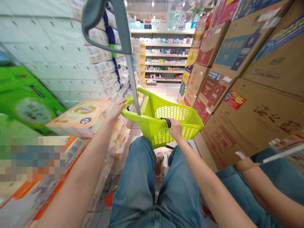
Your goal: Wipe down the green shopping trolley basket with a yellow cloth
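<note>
A lime-green shopping basket (148,122) with perforated sides stands tilted on the floor in front of my knees, and its inside looks bare. Its grey pull handle (127,34) rises on a metal pole at the upper left. My left hand (117,109) grips the basket's left rim, its fingers partly hidden behind the edge. On the near rim, my right hand (176,129) is closed around the basket's edge beside a black grip (168,122). How far those fingers wrap over the rim is partly out of sight.
Stacked cartons (266,117) wall the right side, with a reflective panel (273,177) below them. Tissue packs (83,117) and white packages (57,60) line the left. Shelves of small goods (166,50) stand across the far end of the narrow aisle.
</note>
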